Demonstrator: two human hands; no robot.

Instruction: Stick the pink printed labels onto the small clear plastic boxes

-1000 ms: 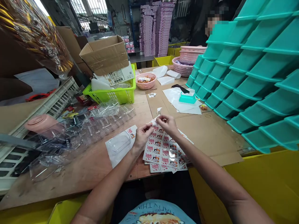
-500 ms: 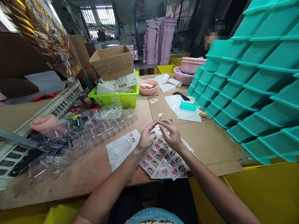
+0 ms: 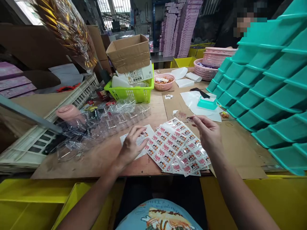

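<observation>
My right hand (image 3: 206, 129) pinches a small clear sticker (image 3: 183, 115) by its right end, above the sticker sheets. Pink lettering and part of a cat picture show on it. Fanned out on the table lie several sticker sheets (image 3: 165, 142) printed with cats and pink writing. To their left, my left hand (image 3: 131, 145) hovers over or touches a white paper (image 3: 148, 129), its fingers bent and thumb apart. A clear plastic piece lies on that paper, partly hidden by the hand. Nothing shows in the left fingers.
Clear plastic trays (image 3: 105, 123) lie at the left. Behind them stands a green basket (image 3: 129, 92) with cardboard boxes. A pink basket (image 3: 165, 81) holds small packets. Stacked turquoise bins (image 3: 271, 89) rise at the right; one turquoise tray (image 3: 206, 103) sits on paper. A person is beyond.
My hands were together over the sheets; now they are apart. The left moved left to the white paper, the right moved right with the clear sticker. The view has shifted left and down.
</observation>
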